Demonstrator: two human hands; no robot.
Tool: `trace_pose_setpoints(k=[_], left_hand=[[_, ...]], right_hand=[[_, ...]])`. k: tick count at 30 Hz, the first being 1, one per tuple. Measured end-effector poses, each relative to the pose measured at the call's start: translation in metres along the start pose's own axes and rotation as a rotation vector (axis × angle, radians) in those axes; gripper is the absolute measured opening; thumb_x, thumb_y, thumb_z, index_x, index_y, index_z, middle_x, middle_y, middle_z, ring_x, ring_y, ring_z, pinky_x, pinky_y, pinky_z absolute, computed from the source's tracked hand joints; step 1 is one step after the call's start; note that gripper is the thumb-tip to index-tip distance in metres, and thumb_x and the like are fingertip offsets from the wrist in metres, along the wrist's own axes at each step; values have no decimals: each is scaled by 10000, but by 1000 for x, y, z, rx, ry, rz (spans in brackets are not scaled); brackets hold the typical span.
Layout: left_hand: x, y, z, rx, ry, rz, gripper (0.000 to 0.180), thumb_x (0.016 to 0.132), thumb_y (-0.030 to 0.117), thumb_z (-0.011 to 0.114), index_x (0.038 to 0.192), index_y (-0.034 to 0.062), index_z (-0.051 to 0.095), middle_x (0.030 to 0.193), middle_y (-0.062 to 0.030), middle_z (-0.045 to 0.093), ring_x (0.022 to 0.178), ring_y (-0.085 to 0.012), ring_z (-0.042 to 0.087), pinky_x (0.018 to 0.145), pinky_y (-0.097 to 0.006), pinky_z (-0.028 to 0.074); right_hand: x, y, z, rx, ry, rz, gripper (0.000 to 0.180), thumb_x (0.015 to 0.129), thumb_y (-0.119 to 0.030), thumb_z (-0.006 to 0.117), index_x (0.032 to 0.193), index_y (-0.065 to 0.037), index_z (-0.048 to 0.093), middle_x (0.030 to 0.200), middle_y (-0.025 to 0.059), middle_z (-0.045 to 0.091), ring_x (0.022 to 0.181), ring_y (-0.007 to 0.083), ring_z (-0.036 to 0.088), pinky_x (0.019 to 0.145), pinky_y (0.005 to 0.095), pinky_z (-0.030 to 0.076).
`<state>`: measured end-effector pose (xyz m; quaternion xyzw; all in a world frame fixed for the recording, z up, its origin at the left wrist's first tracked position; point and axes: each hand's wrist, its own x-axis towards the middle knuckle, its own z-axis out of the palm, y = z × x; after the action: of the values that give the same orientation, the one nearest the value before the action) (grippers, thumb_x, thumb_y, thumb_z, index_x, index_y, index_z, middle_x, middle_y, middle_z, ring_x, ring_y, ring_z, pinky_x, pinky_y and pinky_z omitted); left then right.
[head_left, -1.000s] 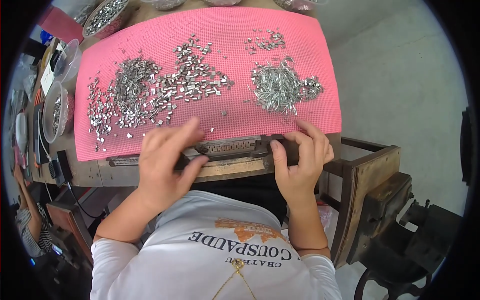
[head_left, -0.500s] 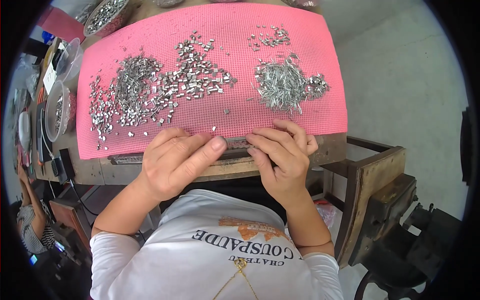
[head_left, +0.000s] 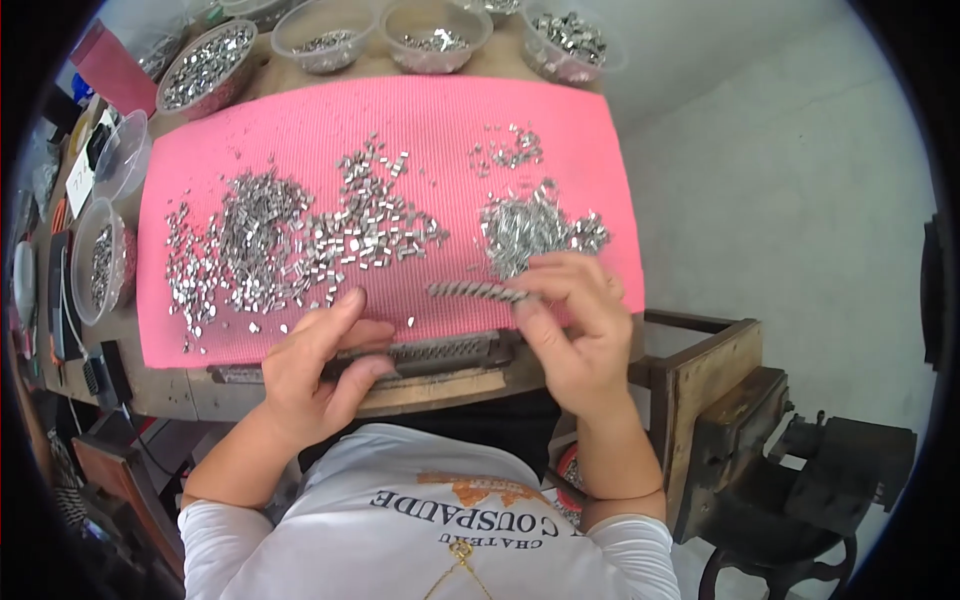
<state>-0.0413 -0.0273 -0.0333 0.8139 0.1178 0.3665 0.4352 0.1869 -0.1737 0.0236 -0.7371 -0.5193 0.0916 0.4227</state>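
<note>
My right hand (head_left: 585, 335) pinches one end of a short grey metal strip of slanted links (head_left: 465, 291), which looks like a piece of watch band. The strip points left, above the near part of the pink mat (head_left: 400, 100). My left hand (head_left: 312, 372) is open, thumb and fingers apart, at the mat's front edge. Between and below the hands lies a long dark metal holder (head_left: 440, 352) with a ribbed row along it. Small square metal links (head_left: 350, 235) are scattered over the mat's left half. Just beyond my right hand is a heap of thin metal pins (head_left: 525, 230).
Clear plastic bowls of metal pieces stand behind the mat, among them one at the back right (head_left: 568, 45). Another bowl (head_left: 103, 262) sits left of the mat. A wooden-sided stand (head_left: 705, 385) with a black machine (head_left: 775, 485) is at the right.
My right hand has lifted the metal strip off the holder. My left hand has moved left and opened. The view has shifted, showing more bowls at the back.
</note>
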Motion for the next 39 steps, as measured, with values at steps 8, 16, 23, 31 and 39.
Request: trace_pose_setpoints(k=[8,16,23,31,39], left_hand=[[3,0,-9,-128,-41,-86,691,850,-53,773,1468,-94,467,946,-182,778,821,-250,731,792,-331,564],[14,5,-12,-103,-88,-131,537,806,-17,808,1316,-52,644,908,-147,778,780,-258,729,754,-363,558],[62,20,-25,129,-310,-53,341,746,57,859,1075,29,778,951,-115,755,794,-247,709,730,-361,542],[144,-6,-11,326,-419,-70,282,762,78,845,1035,43,784,1049,-138,760,974,-299,721,825,-386,545],[208,-51,21,256,-400,-535,213,845,92,825,1035,0,792,1010,-80,740,927,-148,689,861,-313,550]], right_hand=[[172,69,-52,-154,458,7,214,911,-271,760,1001,-81,801,966,71,793,957,207,704,1015,350,391],[192,91,-39,43,312,211,282,904,-276,789,1064,-45,810,966,57,811,846,192,740,838,331,562],[147,104,-24,-91,-137,115,178,924,-76,748,1077,11,775,983,95,781,884,176,710,841,327,561],[140,119,-11,-143,-89,-187,113,898,-22,723,999,8,762,915,127,748,876,276,707,825,386,554],[143,123,-3,-194,-61,-253,96,868,-29,742,960,-6,759,902,111,712,918,287,666,863,404,521]])
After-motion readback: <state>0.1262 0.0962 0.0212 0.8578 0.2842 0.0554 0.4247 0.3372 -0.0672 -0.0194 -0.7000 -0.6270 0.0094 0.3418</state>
